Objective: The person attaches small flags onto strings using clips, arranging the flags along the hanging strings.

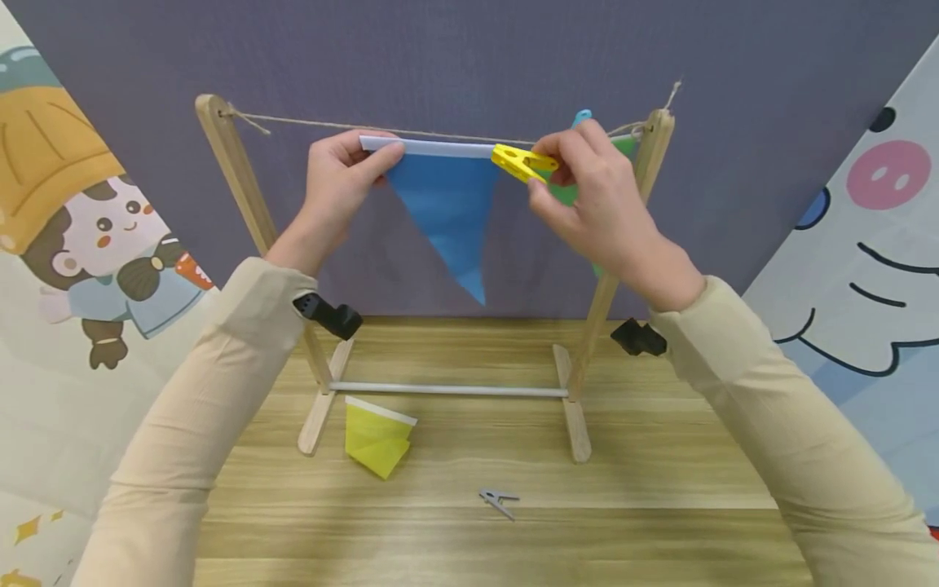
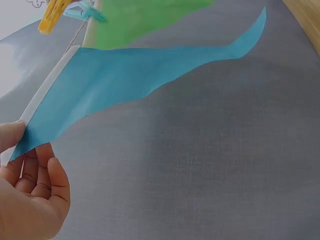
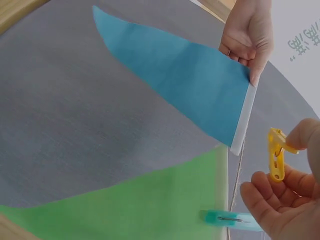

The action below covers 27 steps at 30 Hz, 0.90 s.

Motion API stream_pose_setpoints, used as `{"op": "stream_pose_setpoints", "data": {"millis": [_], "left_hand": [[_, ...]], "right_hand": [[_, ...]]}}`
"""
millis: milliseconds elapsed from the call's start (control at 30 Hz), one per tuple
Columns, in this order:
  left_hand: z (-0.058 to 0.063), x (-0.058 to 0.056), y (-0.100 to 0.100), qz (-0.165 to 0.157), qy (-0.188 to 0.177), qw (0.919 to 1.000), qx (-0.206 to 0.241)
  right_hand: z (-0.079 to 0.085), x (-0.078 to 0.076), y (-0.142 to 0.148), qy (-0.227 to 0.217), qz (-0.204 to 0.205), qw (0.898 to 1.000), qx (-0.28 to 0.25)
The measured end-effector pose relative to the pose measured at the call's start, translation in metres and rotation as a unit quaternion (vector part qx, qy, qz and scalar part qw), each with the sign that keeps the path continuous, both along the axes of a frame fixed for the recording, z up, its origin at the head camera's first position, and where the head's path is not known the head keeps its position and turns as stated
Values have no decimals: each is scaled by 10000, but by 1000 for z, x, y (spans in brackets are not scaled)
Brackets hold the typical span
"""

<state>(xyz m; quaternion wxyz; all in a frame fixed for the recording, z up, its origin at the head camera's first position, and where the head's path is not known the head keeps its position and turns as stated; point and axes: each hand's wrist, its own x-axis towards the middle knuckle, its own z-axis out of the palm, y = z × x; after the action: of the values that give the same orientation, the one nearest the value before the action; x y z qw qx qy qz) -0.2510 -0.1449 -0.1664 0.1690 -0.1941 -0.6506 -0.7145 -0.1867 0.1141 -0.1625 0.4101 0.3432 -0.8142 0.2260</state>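
Note:
A blue triangular pennant (image 1: pixel 447 204) with a white top band hangs from my left hand (image 1: pixel 341 183), which pinches the band's left end between thumb and fingers. Its top edge lies along a twine string (image 1: pixel 315 124). Between thumb and fingers of my right hand (image 1: pixel 597 187) is a yellow clothespin (image 1: pixel 521 161), its nose by the pennant's right top corner. In the right wrist view the clothespin (image 3: pixel 276 155) stands apart from the white band. Behind the right hand a green pennant (image 3: pixel 165 200) hangs on the string, held by a light-blue clothespin (image 3: pixel 230 219).
The string is tied between two wooden posts (image 1: pixel 238 175) joined low down by a white rod (image 1: pixel 447 390). On the wooden table (image 1: pixel 660 456) lie a folded yellow pennant (image 1: pixel 374 440) and a grey clothespin (image 1: pixel 499 501). A grey-purple panel (image 1: pixel 440 65) stands behind.

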Motion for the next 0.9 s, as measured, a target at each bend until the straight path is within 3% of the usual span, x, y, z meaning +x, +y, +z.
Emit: {"op": "stream_pose_setpoints", "data": {"millis": [167,400,633,900], "left_hand": [[0,-2,3,-14,-117,9997,220],[-1,-5,4,121,-232,9992,314],[2,-7,8,158,-327,9992,187],[5,-8,16,149,-343,9993,82]], "right_hand": [[8,-3,-7,134,308,9994,32],[26,-4,-23,-181,509,9984,165],[47,-6,-34,-409,132,9957,821],[70,-11,-45,-729,-499,9843,1531]]}}
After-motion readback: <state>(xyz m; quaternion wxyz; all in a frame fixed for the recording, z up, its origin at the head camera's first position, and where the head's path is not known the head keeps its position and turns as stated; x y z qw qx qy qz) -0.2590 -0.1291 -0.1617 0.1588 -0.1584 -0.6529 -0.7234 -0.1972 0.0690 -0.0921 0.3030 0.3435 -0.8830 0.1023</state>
